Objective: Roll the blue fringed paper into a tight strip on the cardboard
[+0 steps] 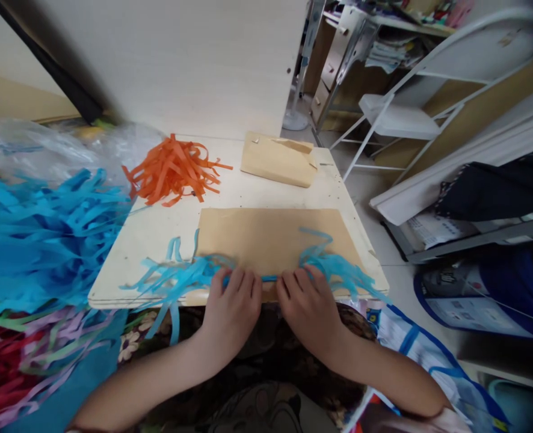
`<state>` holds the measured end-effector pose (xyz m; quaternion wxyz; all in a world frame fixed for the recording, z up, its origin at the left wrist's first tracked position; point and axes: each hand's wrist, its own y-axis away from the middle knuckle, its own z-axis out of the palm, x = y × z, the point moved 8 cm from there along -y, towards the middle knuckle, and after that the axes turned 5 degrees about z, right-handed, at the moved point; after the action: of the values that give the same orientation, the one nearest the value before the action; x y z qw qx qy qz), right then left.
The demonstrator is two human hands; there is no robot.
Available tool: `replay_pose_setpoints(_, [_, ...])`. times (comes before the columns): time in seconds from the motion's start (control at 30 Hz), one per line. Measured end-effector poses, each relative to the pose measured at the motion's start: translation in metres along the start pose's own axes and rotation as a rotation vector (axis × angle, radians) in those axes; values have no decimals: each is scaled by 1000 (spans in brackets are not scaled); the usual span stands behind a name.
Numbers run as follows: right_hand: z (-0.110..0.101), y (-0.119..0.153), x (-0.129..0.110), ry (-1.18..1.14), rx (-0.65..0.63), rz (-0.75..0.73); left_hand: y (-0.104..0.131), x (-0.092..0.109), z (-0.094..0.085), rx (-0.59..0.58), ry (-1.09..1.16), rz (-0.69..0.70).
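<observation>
Both hands [271, 300] on blue paper strips [189, 273] over brown envelope [271, 237]

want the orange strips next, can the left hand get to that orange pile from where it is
Probably yes. The left hand is pressed on the blue strips, but bare table lies between it and the orange pile, with nothing in the way.

This looked like a cluttered home room used for paper craft. A low plywood table [126, 264] stood against a pale board wall [180, 60], heaps of cut paper strips [36, 228] lay around it, and a white metal rack [402, 114] and crowded shelves [397, 36] stood behind.
</observation>
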<state>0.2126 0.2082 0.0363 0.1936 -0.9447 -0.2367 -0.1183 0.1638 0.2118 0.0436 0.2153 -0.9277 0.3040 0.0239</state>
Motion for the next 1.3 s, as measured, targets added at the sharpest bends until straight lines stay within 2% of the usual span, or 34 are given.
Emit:
replay_pose_setpoints(0.13, [1,9,-6,18,12,48,11,8,-3,37,-32,17])
replay_pose_setpoints(0.33, [7,8,-10,2,-31,132,19,4,-3,52,-24,-9])
replay_pose_setpoints(0.5, [9,15,9,13,-22,198,18,3,-2,62,-14,-7])
replay_pose_setpoints(0.6, [8,19,24,26,-14,241,13,-4,1,23,-2,-28])
replay_pose_setpoints(0.73, [5,14,35,-14,-16,212,1,-24,11,-127,198,-38])
replay_pose_setpoints(0.8, [0,8,35,3,35,167,-6,-31,15,-186,291,-4])
replay_pose_setpoints(0.97, [-6,-3,19,101,150,-39,-12,-38,17,-152,258,38])
replay_pose_setpoints(1.07, [-11,-5,9,195,201,-112,-12,-32,9,-75,148,64])
replay_pose_setpoints(1.13, [-19,-6,5,239,237,-122,-11,-26,-4,-13,71,89])
replay_pose_setpoints(1.2, [-34,-8,5,261,276,-99,-8,-21,-22,45,8,115])
replay_pose_setpoints(1.3, [-71,-5,6,273,347,-44,2,-14,-60,121,-74,148])
